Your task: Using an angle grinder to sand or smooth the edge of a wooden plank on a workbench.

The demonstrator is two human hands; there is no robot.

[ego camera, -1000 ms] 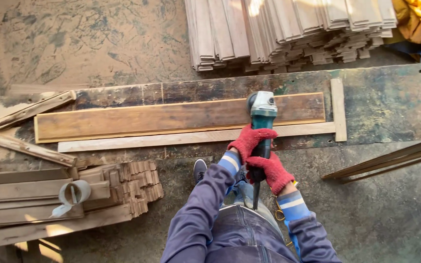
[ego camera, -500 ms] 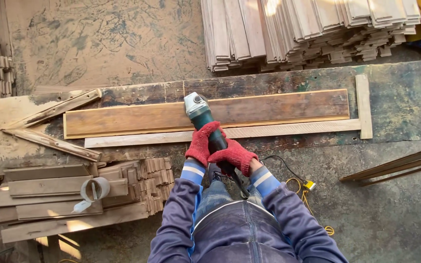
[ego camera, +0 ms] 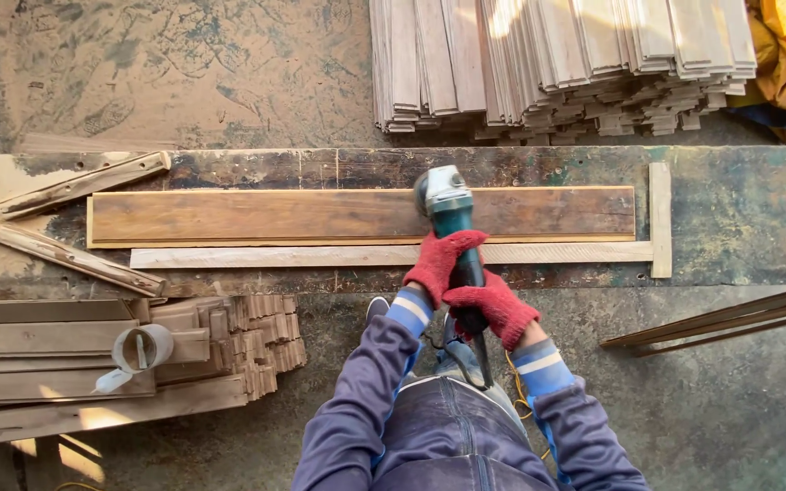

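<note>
On rough plank (ego camera: 275, 215) — teal grinder (ego camera: 448, 205), red-gloved hands

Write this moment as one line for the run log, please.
left hand: grips grinder body | right hand: grips its rear handle | grinder head: on brown plank | plank: flat on workbench

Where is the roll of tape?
In the head view, the roll of tape sits low on the left, on top of a pile of wood pieces, below the workbench and left of the person's hands.
</note>
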